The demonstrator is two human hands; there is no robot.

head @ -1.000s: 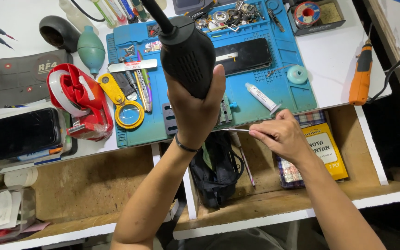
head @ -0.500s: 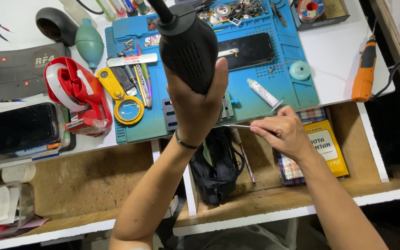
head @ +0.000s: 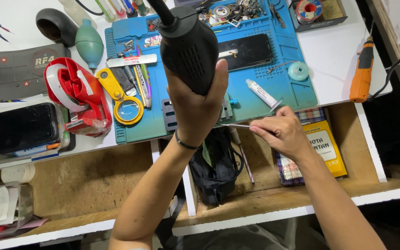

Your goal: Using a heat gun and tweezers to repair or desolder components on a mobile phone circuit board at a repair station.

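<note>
My left hand [head: 196, 107] grips the black handle of a hot-air tool [head: 188, 46], held upright over the blue work mat [head: 283, 90]. A black band circles that wrist. My right hand [head: 281, 130] pinches thin metal tweezers [head: 232, 125] at the mat's near edge, their tips pointing left toward my left hand. A small grey clamp holder [head: 170, 114] lies on the mat, mostly hidden under my left hand. A dark phone screen [head: 248, 50] lies flat on the mat behind the tool.
A white glue tube [head: 262, 94], red tape dispenser [head: 77, 95], yellow magnifier [head: 123, 104], teal air blower [head: 89, 44] and orange screwdriver [head: 362, 74] lie around. Below the desk edge, open drawers hold a black pouch [head: 216, 166] and a yellow booklet [head: 322, 146].
The view has shifted slightly. Both hands hold nearly the same pose, the hot-air tool still upright and the tweezers still at the mat's edge.
</note>
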